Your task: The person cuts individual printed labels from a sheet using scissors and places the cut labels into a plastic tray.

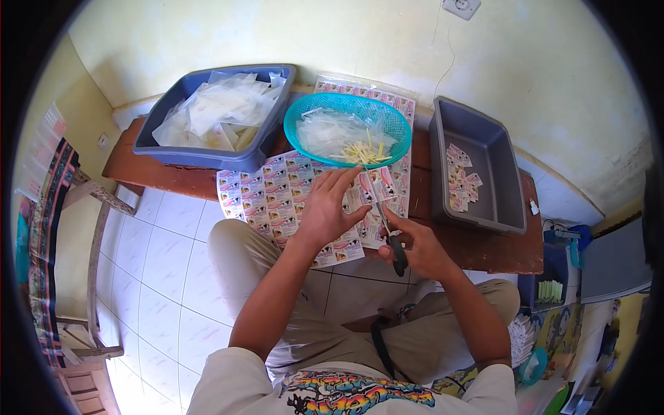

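My right hand [423, 250] grips a pair of scissors [396, 250] by its dark handles, the blades pointing up and away from me. The blades lie against a small printed label piece [382, 184] below the green basket. My left hand [325, 211] holds the printed label sheet [261, 197] just left of the blades, thumb and fingers at its edge; the exact grip is partly hidden. Rows of small pictures cover the sheet, which spreads over the bench and hangs past its front edge.
A green basket [400, 131] holds clear plastic packets and thin yellowish strips [363, 151]. To the left, a blue-grey tub [263, 155] is heaped with plastic bags. On the right, a grey tub [494, 149] contains cut labels [462, 183]. All rest on a brown wooden bench [484, 250] against the wall.
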Demonstrator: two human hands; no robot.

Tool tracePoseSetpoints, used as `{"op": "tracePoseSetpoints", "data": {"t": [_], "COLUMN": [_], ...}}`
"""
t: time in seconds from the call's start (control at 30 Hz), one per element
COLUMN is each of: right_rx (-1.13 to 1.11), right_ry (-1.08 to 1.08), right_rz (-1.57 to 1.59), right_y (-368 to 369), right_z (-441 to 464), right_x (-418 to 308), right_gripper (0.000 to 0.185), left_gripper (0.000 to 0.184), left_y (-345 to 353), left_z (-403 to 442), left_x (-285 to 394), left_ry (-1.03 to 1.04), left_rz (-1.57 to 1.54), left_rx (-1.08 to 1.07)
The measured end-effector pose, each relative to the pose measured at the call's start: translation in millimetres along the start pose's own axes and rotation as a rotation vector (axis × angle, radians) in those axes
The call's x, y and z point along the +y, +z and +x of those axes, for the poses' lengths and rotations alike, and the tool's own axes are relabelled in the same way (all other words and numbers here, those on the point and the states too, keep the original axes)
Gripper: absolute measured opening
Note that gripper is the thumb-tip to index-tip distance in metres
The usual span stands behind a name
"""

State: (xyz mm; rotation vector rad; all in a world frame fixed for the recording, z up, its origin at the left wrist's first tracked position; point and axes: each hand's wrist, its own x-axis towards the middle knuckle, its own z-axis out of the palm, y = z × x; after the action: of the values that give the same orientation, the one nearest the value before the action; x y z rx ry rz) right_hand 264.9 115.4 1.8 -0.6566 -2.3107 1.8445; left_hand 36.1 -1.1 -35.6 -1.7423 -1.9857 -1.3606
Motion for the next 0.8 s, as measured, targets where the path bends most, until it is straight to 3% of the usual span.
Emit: {"op": "tracePoseSetpoints", "data": {"t": [0.8], "right_rx": [-0.014], "right_ry": [0.052], "right_rz": [0.033], "right_y": [3.8], "right_z": [-1.9], "right_x": [-4.7], "right_gripper": [0.091], "left_gripper": [0.083], "left_y": [-0.7], "left_z": [-3.1], "left_x": [1.8], "left_ry": [0.0], "left_rz": [-0.01], "left_rx": [-0.021]}}
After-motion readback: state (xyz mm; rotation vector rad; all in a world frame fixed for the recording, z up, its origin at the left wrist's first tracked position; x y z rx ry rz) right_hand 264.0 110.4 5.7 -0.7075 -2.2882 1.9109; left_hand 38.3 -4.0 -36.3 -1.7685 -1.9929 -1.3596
